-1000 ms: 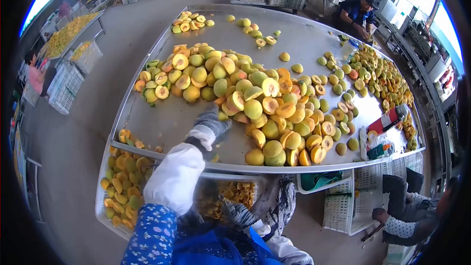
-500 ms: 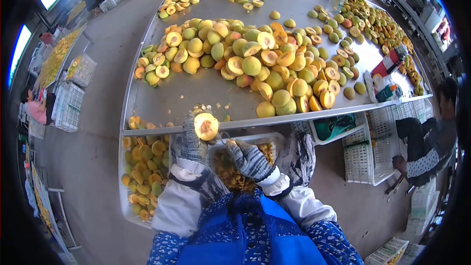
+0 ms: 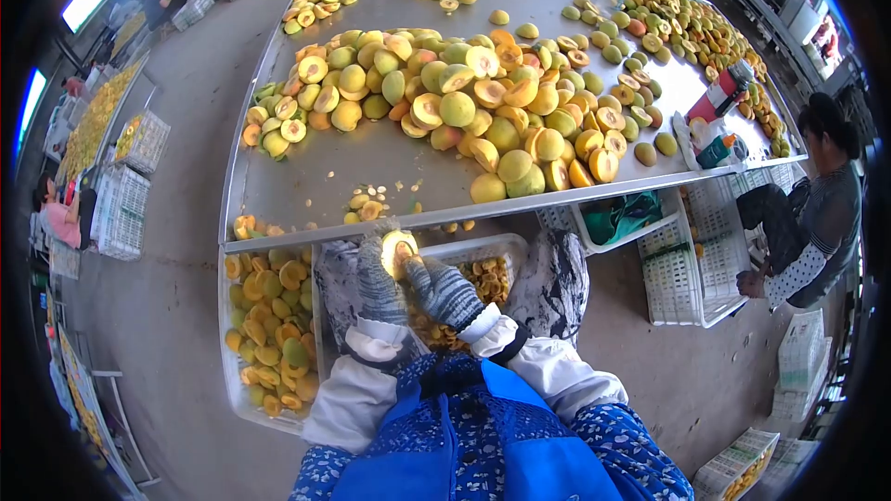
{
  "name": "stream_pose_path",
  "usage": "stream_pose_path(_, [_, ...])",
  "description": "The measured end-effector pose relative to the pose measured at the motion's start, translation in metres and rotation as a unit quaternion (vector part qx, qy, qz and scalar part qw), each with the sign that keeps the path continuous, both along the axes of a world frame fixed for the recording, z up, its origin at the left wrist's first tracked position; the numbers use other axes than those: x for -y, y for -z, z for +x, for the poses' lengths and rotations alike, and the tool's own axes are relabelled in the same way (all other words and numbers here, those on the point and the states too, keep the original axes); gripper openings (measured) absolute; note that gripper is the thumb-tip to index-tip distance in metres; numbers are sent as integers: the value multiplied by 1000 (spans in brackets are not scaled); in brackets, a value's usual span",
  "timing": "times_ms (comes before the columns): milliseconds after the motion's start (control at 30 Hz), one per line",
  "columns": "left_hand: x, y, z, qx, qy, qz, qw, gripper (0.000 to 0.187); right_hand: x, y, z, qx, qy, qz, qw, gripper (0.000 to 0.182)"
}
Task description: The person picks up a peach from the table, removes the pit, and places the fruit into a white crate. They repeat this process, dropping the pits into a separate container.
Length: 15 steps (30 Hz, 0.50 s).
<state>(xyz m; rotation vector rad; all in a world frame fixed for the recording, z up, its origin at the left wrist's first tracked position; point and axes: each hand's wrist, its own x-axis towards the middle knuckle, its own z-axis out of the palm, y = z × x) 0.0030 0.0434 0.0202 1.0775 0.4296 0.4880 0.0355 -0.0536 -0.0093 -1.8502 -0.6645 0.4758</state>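
My left hand (image 3: pixel 378 283), in a grey knit glove, is closed around a yellow peach half (image 3: pixel 399 247) with its cut face up. My right hand (image 3: pixel 445 294), gloved alike, reaches the cut face with its fingers closed together. Whatever it may hold there is hidden. Below both hands sits a pale basin (image 3: pixel 492 243) of brownish-yellow fruit scraps or pits. To the left, a white crate (image 3: pixel 228 343) holds many peach halves (image 3: pixel 269 334). Just beyond my hands, a few halves and small pale bits lie by the edge of the metal table (image 3: pixel 306 176).
A large heap of peach halves (image 3: pixel 455 109) covers the table's middle. A red bottle (image 3: pixel 713 100) and a teal bottle (image 3: pixel 715 151) stand at the right. White crates (image 3: pixel 673 274) and a seated person (image 3: pixel 821 223) are to the right, below table height.
My left hand has come down and slightly right with the peach half. My right hand has moved left, and its fingers now meet the fruit's cut face. The view has shifted a little.
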Motion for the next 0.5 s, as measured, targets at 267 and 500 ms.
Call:
stream_pose_path(267, [27,-18,-4,-35,-86,-12,996,28,16,-2,-5,-51,-11,37,998,49])
stream_pose_path(500, [29,-36,-6,-74,-28,79,994,33,32,16,-7,-287,-118,208,928,30])
